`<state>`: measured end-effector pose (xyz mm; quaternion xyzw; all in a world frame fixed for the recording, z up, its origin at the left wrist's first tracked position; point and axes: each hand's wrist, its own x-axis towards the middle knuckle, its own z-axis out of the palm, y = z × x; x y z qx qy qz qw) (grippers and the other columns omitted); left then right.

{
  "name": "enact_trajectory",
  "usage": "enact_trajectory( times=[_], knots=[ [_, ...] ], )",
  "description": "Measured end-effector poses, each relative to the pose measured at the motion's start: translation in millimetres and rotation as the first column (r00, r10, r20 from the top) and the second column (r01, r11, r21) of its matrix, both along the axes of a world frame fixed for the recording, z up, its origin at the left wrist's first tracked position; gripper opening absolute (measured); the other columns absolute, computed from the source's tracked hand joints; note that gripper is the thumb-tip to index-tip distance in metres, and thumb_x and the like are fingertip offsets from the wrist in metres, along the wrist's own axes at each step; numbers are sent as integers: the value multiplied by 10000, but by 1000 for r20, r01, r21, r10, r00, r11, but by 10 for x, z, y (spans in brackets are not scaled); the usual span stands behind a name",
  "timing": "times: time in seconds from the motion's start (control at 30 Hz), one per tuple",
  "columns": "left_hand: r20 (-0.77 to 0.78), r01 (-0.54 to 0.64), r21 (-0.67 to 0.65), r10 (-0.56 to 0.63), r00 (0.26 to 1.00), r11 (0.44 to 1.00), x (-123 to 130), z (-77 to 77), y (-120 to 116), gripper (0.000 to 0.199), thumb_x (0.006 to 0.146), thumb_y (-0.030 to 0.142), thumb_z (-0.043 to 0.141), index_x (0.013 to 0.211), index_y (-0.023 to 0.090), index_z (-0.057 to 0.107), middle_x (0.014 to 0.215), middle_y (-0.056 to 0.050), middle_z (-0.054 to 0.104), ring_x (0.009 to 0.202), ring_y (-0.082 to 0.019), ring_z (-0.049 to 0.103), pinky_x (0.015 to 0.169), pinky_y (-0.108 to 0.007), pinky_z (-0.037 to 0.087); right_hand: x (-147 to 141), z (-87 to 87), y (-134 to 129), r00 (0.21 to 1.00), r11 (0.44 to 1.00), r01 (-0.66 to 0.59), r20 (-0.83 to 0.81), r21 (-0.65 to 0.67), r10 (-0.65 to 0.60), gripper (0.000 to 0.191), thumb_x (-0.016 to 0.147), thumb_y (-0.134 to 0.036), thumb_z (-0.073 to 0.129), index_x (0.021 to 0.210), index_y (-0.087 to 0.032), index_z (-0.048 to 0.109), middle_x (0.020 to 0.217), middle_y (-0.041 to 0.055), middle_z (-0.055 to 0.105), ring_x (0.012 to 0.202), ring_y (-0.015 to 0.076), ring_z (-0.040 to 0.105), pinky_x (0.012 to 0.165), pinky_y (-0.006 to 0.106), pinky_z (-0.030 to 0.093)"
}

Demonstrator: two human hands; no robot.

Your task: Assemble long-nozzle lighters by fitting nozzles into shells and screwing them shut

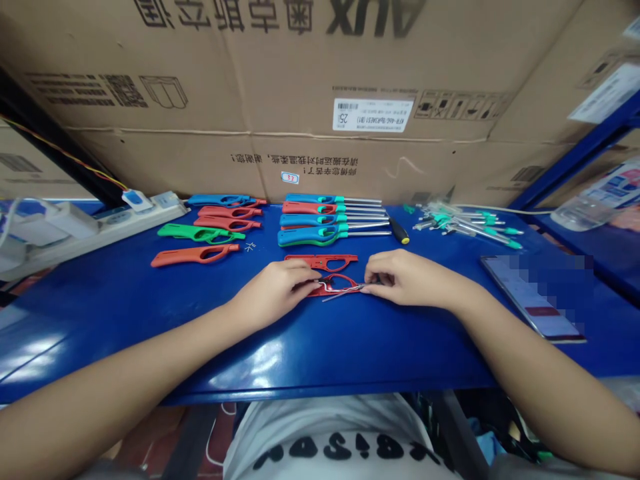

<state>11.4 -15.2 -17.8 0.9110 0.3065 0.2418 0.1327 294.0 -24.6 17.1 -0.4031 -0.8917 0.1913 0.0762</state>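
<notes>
A red lighter half-shell point(341, 277) with a trigger loop lies on the blue table between my hands. My left hand point(283, 292) has its fingers closed on the shell's left end, where a white wire point(325, 287) runs out from the fingertips. My right hand point(403, 277) pinches a thin metal tool point(336, 296) with a dark part in the grip; its slim shaft points left across the shell's near edge. I cannot make out what kind of tool it is. Just behind lies another red half-shell point(320, 262).
Blue, green, red and orange lighter shells point(195, 256) lie at left beside tiny metal bits point(251, 247). Lighters with metal tubes point(320, 235) are stacked behind, near a screwdriver point(400, 231). Tube parts point(470, 223), a phone point(535, 300), a power strip point(135, 217) and a cardboard box point(200, 133) surround them.
</notes>
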Motion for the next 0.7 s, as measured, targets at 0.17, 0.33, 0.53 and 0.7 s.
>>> enact_trajectory(
  times=[0.17, 0.33, 0.53, 0.7],
  knots=[
    [-26, 7, 30, -7, 1000, 1000, -8, 3, -20, 208, 989, 208, 567, 1023, 180, 770, 1018, -83, 742, 917, -204, 723, 836, -329, 588, -11, -4, -17, 999, 1000, 21, 34, 22, -22, 163, 911, -328, 656, 856, -175, 670, 812, 34, 642, 640, 133, 513, 572, 264, 321],
    [-125, -34, 73, 43, 991, 997, 14, 30, -98, 257, 1007, 223, 523, 1049, 174, 772, 1064, -101, 736, 928, -217, 722, 844, -351, 593, -20, -3, -12, 999, 1000, 14, 29, 17, -15, 180, 917, -335, 645, 841, -172, 655, 798, 32, 626, 649, 135, 499, 574, 262, 315],
    [-291, -93, 158, 136, 947, 983, 53, 91, -208, 318, 1033, 259, 469, 1075, 166, 770, 1046, -112, 734, 940, -250, 716, 804, -372, 594, -40, -9, -7, 999, 1000, 9, 34, 17, -9, 265, 952, -403, 599, 823, -175, 637, 797, 33, 622, 662, 137, 494, 577, 265, 306],
    [-333, -98, 151, 144, 932, 984, 58, 122, -247, 317, 1030, 276, 475, 1151, 157, 743, 1043, -124, 717, 948, -266, 703, 831, -408, 588, -36, -21, -11, 999, 999, 18, 32, 28, -19, 274, 946, -407, 605, 794, -178, 608, 783, 26, 618, 644, 132, 478, 576, 265, 300]
  ],
)
